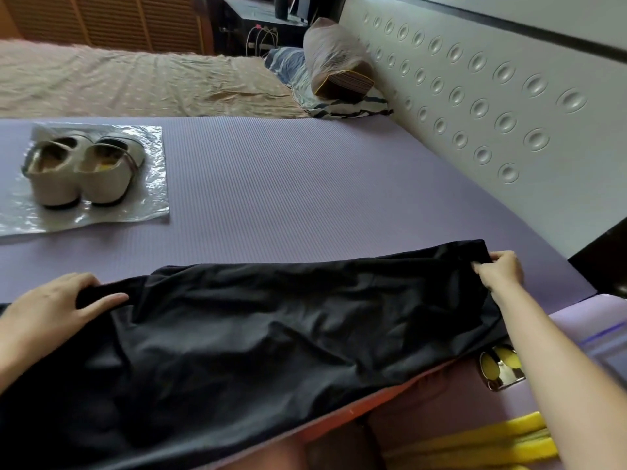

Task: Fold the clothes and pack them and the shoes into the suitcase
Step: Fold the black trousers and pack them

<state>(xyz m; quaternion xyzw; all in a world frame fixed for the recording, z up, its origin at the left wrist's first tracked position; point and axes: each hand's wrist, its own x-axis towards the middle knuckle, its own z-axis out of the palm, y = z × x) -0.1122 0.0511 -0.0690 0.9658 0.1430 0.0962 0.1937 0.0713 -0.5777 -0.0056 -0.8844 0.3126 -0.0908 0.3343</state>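
Observation:
A black garment lies spread across the near part of a purple mat. My left hand grips a fold of it at its left end. My right hand pinches its far right corner. A pair of beige heeled shoes stands on a clear plastic sheet at the mat's far left. At the lower right, part of a lilac suitcase shows, with yellow straps inside and a small yellow item at its edge.
A white padded headboard runs along the right side. Pillows lie at its far end on a beige bedsheet. A wooden shutter door and dark furniture with cables stand behind the bed.

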